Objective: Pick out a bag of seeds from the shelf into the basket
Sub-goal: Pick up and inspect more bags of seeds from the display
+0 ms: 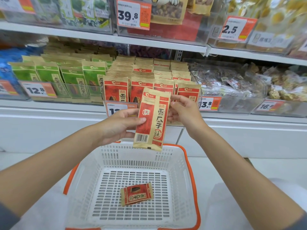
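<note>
I hold a red and tan bag of seeds [152, 119] upright in front of the shelf, its back with the barcode facing me. My left hand [121, 125] grips its left edge with the thumb on the front. My right hand [184, 111] holds its right edge near the top. The bag hangs just above the far rim of the white basket [176, 165] with orange trim. Another red bag of seeds [137, 193] lies flat on the basket's floor. Rows of the same red bags [116, 88] stand on the shelf behind.
Green seed bags [73, 80] stand to the left of the red ones. Clear bins of nut snacks [232, 83] sit to the right. Price tags [39, 89] line the shelf edge. An upper shelf [99, 37] carries more packets. The basket rests low in front of me.
</note>
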A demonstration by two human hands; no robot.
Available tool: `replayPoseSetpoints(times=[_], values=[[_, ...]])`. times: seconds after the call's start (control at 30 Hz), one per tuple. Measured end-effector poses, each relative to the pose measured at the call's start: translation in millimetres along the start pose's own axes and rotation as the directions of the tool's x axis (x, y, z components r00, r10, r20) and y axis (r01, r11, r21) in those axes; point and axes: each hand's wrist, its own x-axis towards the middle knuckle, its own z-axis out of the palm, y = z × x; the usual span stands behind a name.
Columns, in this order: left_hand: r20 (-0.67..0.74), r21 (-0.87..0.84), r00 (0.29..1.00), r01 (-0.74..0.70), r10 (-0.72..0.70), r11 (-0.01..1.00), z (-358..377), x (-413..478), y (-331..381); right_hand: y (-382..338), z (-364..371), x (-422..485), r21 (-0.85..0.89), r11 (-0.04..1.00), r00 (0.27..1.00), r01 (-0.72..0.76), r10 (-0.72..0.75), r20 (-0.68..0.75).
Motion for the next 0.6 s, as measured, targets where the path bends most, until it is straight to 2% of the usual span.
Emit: replayPoseSetpoints(times=[0.1, 0.2, 0.27, 0.33, 0.43, 0.6], values=[[-0.080, -0.117, 0.994, -0.079, 0.070, 0.990, 0, 2, 2, 0, 2, -2, -0.060, 0.995, 0.980, -0.074, 0.084, 0.178], [-0.150, -0.135, 0.981, -0.142, 0.122, 0.981, -1, 4, 4, 2, 4, -8, -0.177, 0.984, 0.938, -0.035, 0.093, 0.334], [-0.180, -0.130, 0.974, -0.161, 0.136, 0.978, -1, 4, 5, 2, 4, -11, -0.177, 0.984, 0.912, -0.021, 0.091, 0.400], [-0.223, -0.070, 0.961, -0.183, 0.163, 0.981, -1, 3, 5, 3, 4, -12, -0.151, 0.989, 0.909, -0.004, 0.066, 0.411], [-0.265, 0.110, 0.937, -0.207, 0.229, 0.972, 0, 2, 6, 5, 8, -14, -0.173, 0.982, 0.923, 0.081, -0.009, 0.386], [-0.199, 0.241, 0.962, -0.138, 0.188, 0.961, 11, -4, 12, 8, 16, -21, -0.199, 0.952, 0.889, 0.232, -0.124, 0.442]])
